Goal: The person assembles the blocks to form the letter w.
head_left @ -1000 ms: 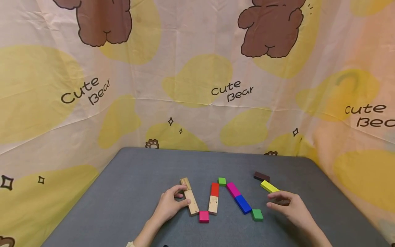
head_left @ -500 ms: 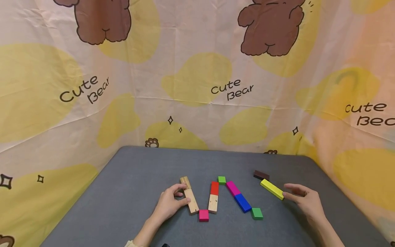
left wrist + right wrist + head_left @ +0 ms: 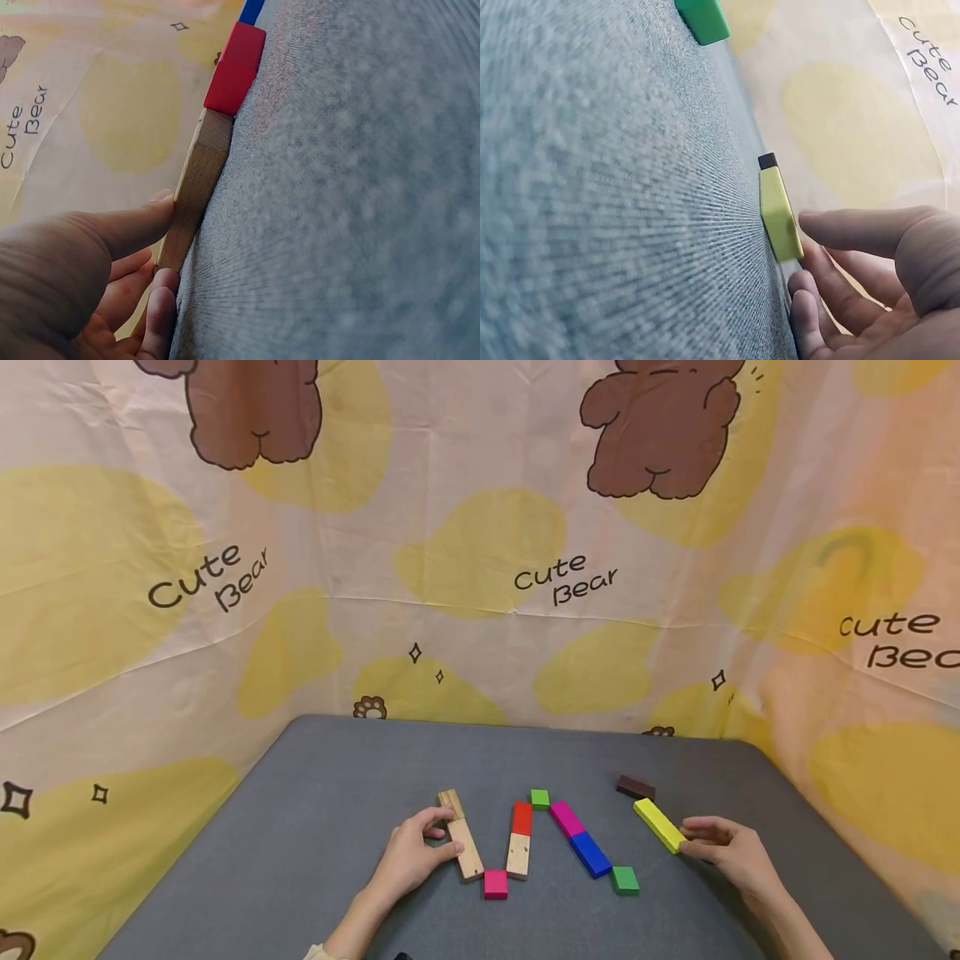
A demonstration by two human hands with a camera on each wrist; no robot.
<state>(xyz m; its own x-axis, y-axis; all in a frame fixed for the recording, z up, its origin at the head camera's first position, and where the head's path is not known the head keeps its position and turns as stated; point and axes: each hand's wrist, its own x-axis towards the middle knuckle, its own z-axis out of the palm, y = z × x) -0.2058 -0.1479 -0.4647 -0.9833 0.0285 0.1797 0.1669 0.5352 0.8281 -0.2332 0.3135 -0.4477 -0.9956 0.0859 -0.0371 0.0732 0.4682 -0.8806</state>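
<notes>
My left hand (image 3: pixel 412 856) rests at the left side of two plain wooden blocks lying end to end. Its thumb touches the nearer wooden block (image 3: pixel 467 852), and the index finger reaches the farther one (image 3: pixel 450 802). The left wrist view shows the thumb against the wooden block (image 3: pixel 191 199), fingers loosely bent. On the right, my right hand (image 3: pixel 738 856) has its fingertips at the near end of a yellow block (image 3: pixel 658 825), which lies flat on the table. In the right wrist view the thumb is at the edge of the yellow block (image 3: pixel 778 214), with the other fingers loosely bent below.
A pink cube (image 3: pixel 496 884), a wooden block (image 3: pixel 518 855), a red block (image 3: pixel 522 817), a light green cube (image 3: pixel 539 799), a magenta block (image 3: pixel 567 818), a blue block (image 3: pixel 591 854) and a green cube (image 3: pixel 626 881) form a zigzag. A dark brown block (image 3: pixel 636 787) lies beyond the yellow one.
My right hand first moved right along the yellow block to its near end, then slightly back left. The yellow block's near end has swung toward me and left. The left hand stays put.
</notes>
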